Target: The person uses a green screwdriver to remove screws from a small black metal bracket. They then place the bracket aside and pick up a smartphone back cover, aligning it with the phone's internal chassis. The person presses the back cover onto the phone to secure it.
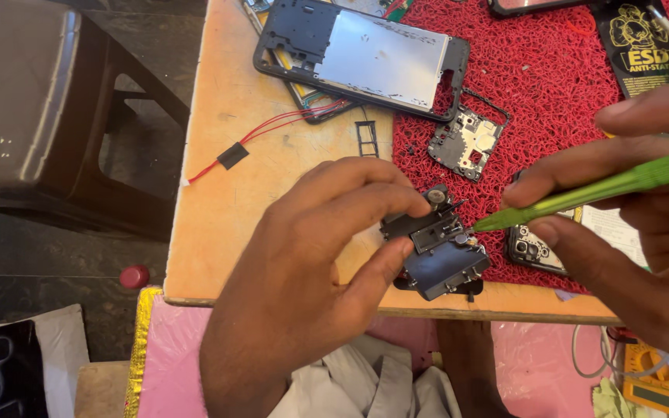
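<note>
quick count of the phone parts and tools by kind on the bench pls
Phone frame: 1
Small black modules, one in the left hand, at and: 2
Green tool in the right hand: 1
Red-wired connector: 1
Total: 5

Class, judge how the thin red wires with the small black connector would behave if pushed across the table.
The red wires look thin and curved, so probably floppy, bending rather than sliding whole. The black connector seems tiny and flat, likely very light and unlikely to roll on the table.
</note>
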